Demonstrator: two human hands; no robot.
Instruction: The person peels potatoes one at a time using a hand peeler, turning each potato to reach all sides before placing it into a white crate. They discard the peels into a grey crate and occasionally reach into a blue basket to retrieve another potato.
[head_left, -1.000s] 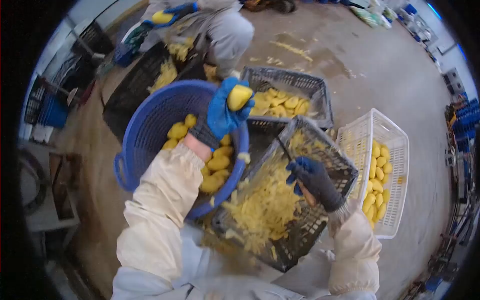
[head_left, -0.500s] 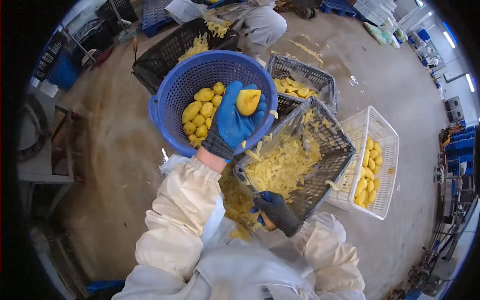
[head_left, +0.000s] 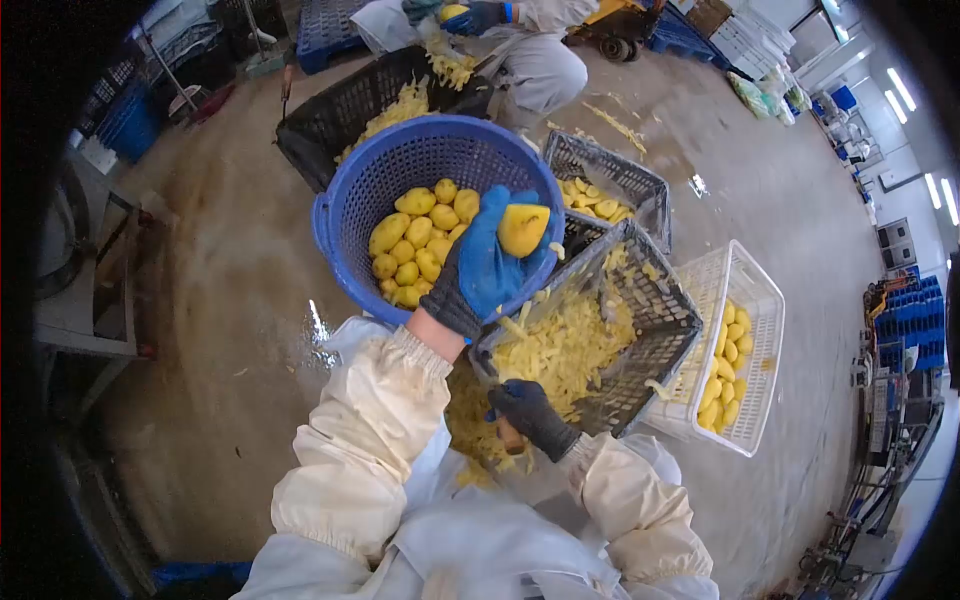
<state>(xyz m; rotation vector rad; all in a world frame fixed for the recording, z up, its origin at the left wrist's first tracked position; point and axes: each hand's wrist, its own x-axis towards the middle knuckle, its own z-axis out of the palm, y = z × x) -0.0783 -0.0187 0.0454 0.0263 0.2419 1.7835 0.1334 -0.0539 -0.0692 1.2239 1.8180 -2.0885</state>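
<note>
My left hand (head_left: 486,262), in a blue-palmed glove, is turned palm up over the right side of a blue perforated basket (head_left: 330,215). Its fingers curl round a yellow potato (head_left: 523,231). Below it in the basket lie several more yellow potatoes (head_left: 415,240). My right hand (head_left: 535,415), in a dark glove, is closed round a wooden-handled tool (head_left: 511,437) near the front edge of a black crate (head_left: 655,345). Only the handle shows; the tool's working end is hidden. Pale yellow peelings (head_left: 570,345) fill part of that crate.
A white crate (head_left: 765,350) with peeled potatoes stands at the right. Behind are a black crate (head_left: 655,195) of yellow pieces and another black crate (head_left: 310,135) with peelings. A co-worker (head_left: 540,75) sits beyond, a potato in hand. Peelings and wet patches mark the floor.
The view has shifted, so the baskets sit slightly lower. My left hand still holds the potato over the basket rim. More of the co-worker's hands shows. My right hand has turned a little.
</note>
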